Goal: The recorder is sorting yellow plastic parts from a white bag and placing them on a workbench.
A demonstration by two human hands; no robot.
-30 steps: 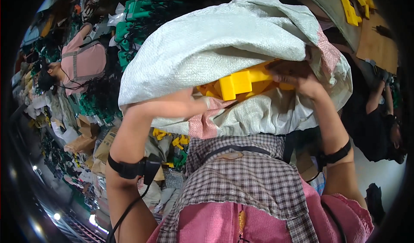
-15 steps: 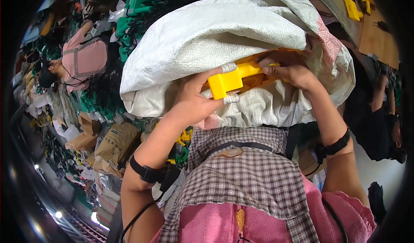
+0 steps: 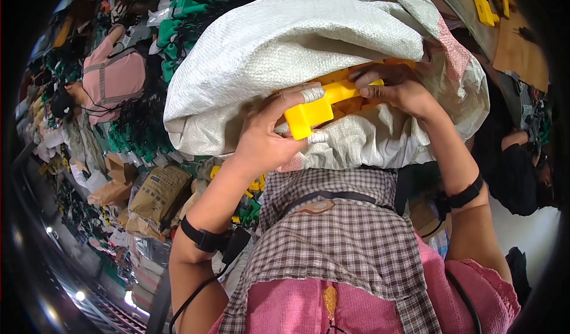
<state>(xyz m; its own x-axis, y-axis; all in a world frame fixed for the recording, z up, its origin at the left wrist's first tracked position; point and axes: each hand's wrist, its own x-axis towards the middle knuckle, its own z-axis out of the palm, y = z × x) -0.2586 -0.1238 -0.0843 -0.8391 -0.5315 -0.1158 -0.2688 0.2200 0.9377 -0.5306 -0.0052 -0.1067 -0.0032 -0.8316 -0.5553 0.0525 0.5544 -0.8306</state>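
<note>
A yellow plastic part (image 3: 310,116), with a blocky end and a narrower neck, lies across the mouth of a white woven sack (image 3: 249,55). My left hand (image 3: 270,129) is closed round its blocky end, thumb above and fingers below; white tape wraps some of the fingertips. My right hand (image 3: 401,89) pinches the other end of the same part between thumb and fingers. Further yellow pieces show inside the sack beneath it, partly hidden by the folds. The sack sits bunched up against my checked apron (image 3: 332,233).
At the left, a person in pink (image 3: 114,79) bends beside heaps of green parts (image 3: 127,141). A brown paper sack (image 3: 160,197) stands lower left. Yellow parts (image 3: 485,8) lie by a brown board (image 3: 522,52) at upper right. Another person in dark clothes (image 3: 513,174) is at the right.
Both hands keep their hold on the yellow part, which has tilted slightly. The view has shifted a little. The person at the right has moved an arm.
</note>
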